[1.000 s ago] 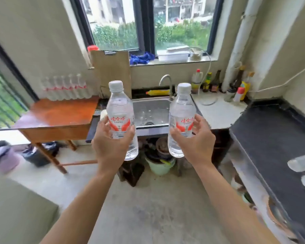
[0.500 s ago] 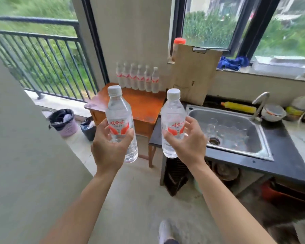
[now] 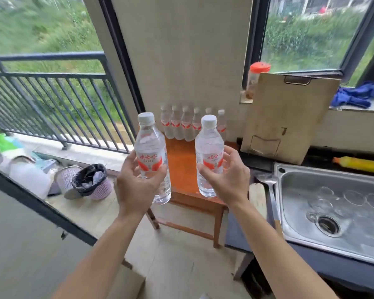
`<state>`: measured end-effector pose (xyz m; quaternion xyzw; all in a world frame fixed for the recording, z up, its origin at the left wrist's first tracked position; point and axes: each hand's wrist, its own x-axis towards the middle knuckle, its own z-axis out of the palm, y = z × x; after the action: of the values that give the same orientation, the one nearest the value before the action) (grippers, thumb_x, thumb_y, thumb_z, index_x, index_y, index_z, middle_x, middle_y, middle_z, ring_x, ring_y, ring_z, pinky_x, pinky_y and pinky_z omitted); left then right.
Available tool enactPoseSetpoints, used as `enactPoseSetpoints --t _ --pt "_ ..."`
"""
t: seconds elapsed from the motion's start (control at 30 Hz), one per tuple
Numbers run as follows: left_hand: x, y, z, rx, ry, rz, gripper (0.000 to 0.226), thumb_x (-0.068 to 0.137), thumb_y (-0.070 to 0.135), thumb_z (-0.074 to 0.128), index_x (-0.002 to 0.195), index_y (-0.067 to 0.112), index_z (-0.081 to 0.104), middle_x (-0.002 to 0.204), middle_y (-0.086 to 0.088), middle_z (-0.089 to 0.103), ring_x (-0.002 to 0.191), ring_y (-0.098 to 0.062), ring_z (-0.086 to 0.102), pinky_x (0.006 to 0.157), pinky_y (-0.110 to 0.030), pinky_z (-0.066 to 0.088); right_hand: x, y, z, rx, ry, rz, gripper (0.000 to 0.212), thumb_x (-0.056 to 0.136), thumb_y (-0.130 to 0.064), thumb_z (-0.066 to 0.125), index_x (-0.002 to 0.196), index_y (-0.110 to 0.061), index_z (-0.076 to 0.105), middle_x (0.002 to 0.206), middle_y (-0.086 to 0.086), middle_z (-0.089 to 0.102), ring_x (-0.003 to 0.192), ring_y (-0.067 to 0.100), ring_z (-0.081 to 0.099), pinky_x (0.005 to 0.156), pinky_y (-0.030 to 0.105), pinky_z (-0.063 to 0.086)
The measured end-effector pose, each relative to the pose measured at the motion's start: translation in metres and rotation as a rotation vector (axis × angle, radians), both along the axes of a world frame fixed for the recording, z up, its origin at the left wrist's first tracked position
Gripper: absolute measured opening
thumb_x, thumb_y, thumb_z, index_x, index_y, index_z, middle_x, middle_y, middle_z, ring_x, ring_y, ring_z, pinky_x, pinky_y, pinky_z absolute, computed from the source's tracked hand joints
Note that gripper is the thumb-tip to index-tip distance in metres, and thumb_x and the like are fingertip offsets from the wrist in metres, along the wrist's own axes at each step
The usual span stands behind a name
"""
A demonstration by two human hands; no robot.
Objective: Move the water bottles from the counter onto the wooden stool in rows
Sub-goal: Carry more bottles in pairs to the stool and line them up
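My left hand (image 3: 138,186) grips one bottle (image 3: 152,156), right hand (image 3: 227,180) grips another (image 3: 209,156), both above the stool (image 3: 181,169). I should set them upright before the back row (image 3: 181,124), evenly spaced.

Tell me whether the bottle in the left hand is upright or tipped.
Upright, leaning only slightly: the bottle in the left hand has its white cap on top and its base below.

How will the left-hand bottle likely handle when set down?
Probably heavy for its size: the bottle in the left hand looks full of water. Tall and narrow, it may tip if nudged. Its thin clear plastic likely flexes when squeezed.
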<state>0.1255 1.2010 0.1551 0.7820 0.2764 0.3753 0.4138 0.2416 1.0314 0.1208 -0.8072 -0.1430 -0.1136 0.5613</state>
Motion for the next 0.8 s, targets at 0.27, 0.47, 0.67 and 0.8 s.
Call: enactPoseSetpoints --t 0.27,0.47,0.67,0.8 --pt "0.102 0.096 0.005 -0.030 -0.017 -0.022 0.054 0.071 0.038 0.087 0.117 0.030 0.062 0.097 0.019 0.068 0.089 -0.008 0.069 0.082 -0.037 0.058 0.094 0.087 0.004 -0.026 0.027 -0.032 0.068 0.068 -0.046 0.086 0.125 -0.023 0.059 0.105 -0.012 0.073 0.095 0.005 0.070 0.085 0.029 0.057" --pt "0.192 0.168 -0.028 -0.065 0.070 -0.106 0.045 0.069 0.036 0.088 0.105 0.028 0.063 0.089 0.016 0.069 0.082 0.002 0.065 0.079 -0.032 0.057 0.154 0.144 -0.023 -0.046 0.145 -0.104 0.068 0.069 -0.043 0.086 0.127 -0.027 0.056 0.095 -0.018 0.070 0.092 0.007 0.068 0.089 0.031 0.053" --pt "0.276 0.254 -0.072 -0.075 0.215 -0.230 0.053 0.068 0.037 0.089 0.112 0.024 0.062 0.091 0.017 0.068 0.081 0.007 0.062 0.070 -0.016 0.048 0.216 0.224 -0.052 -0.126 0.241 -0.193 0.050 0.071 -0.053 0.080 0.116 -0.037 0.064 0.077 -0.021 0.069 0.077 0.000 0.065 0.079 0.025 0.052" --pt "0.317 0.311 -0.098 -0.100 0.341 -0.302 0.055 0.070 0.043 0.086 0.116 0.032 0.058 0.088 0.027 0.063 0.081 0.013 0.059 0.068 -0.010 0.042 0.251 0.273 -0.072 -0.158 0.352 -0.222 0.045 0.070 -0.054 0.081 0.107 -0.031 0.068 0.076 -0.021 0.067 0.077 -0.004 0.063 0.079 0.023 0.053"
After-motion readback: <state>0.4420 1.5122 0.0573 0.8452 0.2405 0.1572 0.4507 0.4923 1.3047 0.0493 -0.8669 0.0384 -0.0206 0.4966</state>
